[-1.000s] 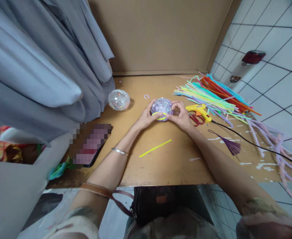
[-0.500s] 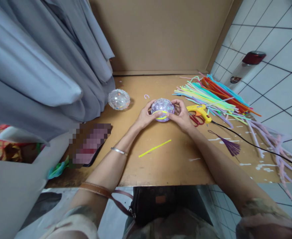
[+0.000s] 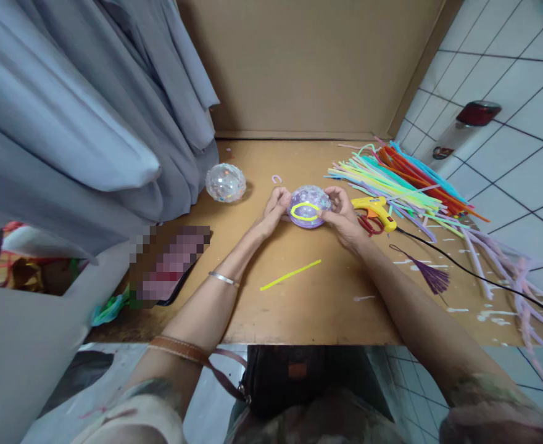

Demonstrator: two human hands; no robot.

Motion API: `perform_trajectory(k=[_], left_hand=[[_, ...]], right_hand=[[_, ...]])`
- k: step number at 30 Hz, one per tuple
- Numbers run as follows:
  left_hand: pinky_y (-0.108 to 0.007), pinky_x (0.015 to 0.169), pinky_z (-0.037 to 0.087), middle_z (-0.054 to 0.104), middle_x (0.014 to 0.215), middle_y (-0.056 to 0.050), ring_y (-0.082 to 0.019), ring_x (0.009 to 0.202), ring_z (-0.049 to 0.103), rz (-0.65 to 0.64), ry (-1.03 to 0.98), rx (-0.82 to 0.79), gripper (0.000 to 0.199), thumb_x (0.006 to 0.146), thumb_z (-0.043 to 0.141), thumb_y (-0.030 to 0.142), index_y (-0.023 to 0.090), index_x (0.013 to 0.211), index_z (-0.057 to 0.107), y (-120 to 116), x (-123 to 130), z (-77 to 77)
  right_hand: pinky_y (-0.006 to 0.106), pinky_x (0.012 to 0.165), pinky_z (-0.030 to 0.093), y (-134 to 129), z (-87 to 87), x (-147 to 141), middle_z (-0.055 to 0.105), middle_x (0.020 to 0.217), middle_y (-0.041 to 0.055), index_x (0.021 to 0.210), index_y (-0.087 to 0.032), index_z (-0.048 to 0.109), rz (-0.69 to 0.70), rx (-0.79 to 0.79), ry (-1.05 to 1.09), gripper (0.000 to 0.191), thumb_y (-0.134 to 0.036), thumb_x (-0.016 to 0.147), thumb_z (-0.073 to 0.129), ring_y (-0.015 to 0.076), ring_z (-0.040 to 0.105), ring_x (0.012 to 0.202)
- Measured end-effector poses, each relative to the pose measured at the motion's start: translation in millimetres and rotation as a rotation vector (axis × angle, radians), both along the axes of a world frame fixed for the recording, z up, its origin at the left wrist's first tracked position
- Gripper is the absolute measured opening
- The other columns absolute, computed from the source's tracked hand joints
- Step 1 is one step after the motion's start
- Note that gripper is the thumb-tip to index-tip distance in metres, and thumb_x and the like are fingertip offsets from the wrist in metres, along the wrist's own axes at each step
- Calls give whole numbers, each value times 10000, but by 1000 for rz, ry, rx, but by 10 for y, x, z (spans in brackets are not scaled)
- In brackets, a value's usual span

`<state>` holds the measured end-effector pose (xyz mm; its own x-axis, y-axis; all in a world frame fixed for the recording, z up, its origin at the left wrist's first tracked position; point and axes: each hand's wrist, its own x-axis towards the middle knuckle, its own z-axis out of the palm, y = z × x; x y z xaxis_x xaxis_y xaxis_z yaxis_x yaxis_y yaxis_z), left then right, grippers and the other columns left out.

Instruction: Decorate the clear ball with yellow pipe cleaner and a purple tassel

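Note:
A see-through purple ball (image 3: 316, 193) with a speckled surface is between my two hands over the table. A yellow pipe cleaner bent into an oval loop (image 3: 294, 213) lies against its near side. My left hand (image 3: 275, 211) is closed at the ball's left edge, its thumb off the loop. My right hand (image 3: 344, 217) grips the right side, fingers behind and thumb at the loop's right end. A straight yellow pipe cleaner (image 3: 290, 275) lies on the table in front of the ball. Beyond my left hand is a small pale curved piece (image 3: 276, 179).
A clear ball (image 3: 226, 183) sits back left, near the grey curtain (image 3: 160, 111). To the right are a yellow glue gun (image 3: 377, 210), red-handled scissors (image 3: 368, 224), colourful pipe cleaners (image 3: 401, 179), a purple tassel (image 3: 429, 275) and a black cord (image 3: 456, 249). A blurred-out phone (image 3: 174, 268) lies left.
My left thumb has come off the front of the ball, and the yellow loop now shows whole. The ball looks slightly turned. My right hand has kept its grip.

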<state>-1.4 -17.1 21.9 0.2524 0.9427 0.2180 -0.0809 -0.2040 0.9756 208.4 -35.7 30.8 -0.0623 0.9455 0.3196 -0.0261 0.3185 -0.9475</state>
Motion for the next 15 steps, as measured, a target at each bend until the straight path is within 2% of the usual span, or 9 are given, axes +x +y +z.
perform_trajectory(k=[4,8,12,15], left_hand=[[-268,736,602,586,982,12,-122,825,604,-103,-89,-54,578,713,816,657,223,952,517,-31,10,61],[-280,769,615,610,1197,-18,-117,896,634,-137,-178,-86,525,643,888,471,198,904,524,-41,11,97],[-284,794,614,609,1356,-72,-150,995,662,-118,-213,-108,503,617,913,434,173,848,551,-40,27,96],[-274,777,612,617,1357,-82,-125,924,660,-98,-200,-113,513,601,926,462,157,839,589,-43,39,96]], right_hand=[[374,986,509,13,-7,22,612,1130,-7,1038,-312,520,-19,-23,84,603,-300,550,875,226,594,1092],[357,961,509,49,-38,44,605,1090,-17,1027,-309,531,-21,-20,111,601,-277,538,878,206,600,1035],[367,933,527,84,-70,69,621,1072,-16,1035,-318,520,-36,-23,107,599,-326,562,887,213,607,1019],[370,934,531,90,-78,80,625,1077,-14,1042,-320,517,-29,-27,98,607,-344,568,896,214,611,1019]])
